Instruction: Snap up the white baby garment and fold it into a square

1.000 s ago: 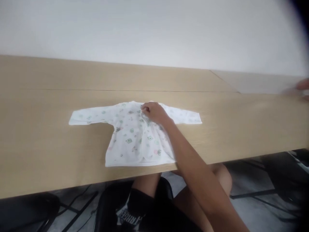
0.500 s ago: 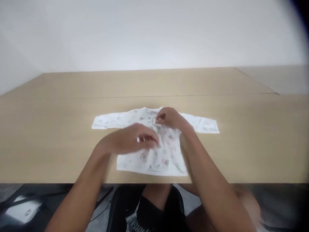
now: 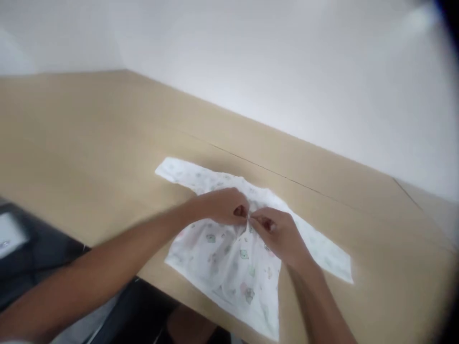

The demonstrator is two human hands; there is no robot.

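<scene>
A small white long-sleeved baby shirt (image 3: 222, 258), printed with little animal figures, lies spread on the table with its sleeves out to both sides. My left hand (image 3: 229, 206) pinches the front opening of the shirt at chest height. Right beside it, my right hand (image 3: 278, 231) pinches the same front edge, fingertips nearly touching those of the left. The cloth between them is drawn up into a small peak. Whatever fastener may lie under the fingertips is hidden.
The shirt rests on a light wooden table (image 3: 107, 143) with a seam running across it. Behind rises a white wall (image 3: 251, 57). Below the front edge, a white object (image 3: 10, 234) shows at the lower left beside dark shapes.
The view has tilted, so table and shirt now slant down to the right. My left hand has come up to the shirt's front opening, and both hands now meet there, pinching cloth.
</scene>
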